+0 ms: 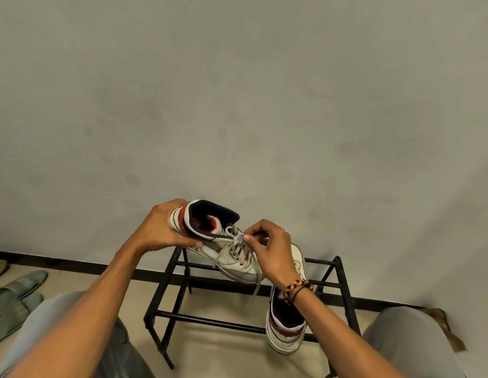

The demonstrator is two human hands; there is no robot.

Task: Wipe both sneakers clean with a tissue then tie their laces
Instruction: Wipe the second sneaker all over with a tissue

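White leather, scuffed and creased, filled the left hand [162,227], which was wrapped around the heel of the raised sneaker [221,241] with the thumb pressed along its side near the sole. The right hand [270,248] was curled at the top eyelets, thumb and forefinger pinching the lace [238,238] where it crossed the tongue; one loose end trailed down past the toe. Held above the black metal shoe rack [253,290], the shoe looked light enough for a one-handed hold, and its padded navy collar seemed soft while the heel counter and rubber sole appeared stiff, so the heel was probably the soundest place to take it. The flat fabric lace looked limp and somewhat grimy, likely to grip itself well in a knot but easy to drop if pinched only at the tip. A beaded bracelet [296,289] sat on the right wrist. Below that wrist the second sneaker [288,331] rested on the rack's rails, heel toward the person, partly hidden by the forearm; whether its lace was tied could not be told. No tissue was visible. Grey-clad knees framed the rack, green slippers [16,298] lay on the pale floor at the left, and a plain grey wall [237,91] stood behind.
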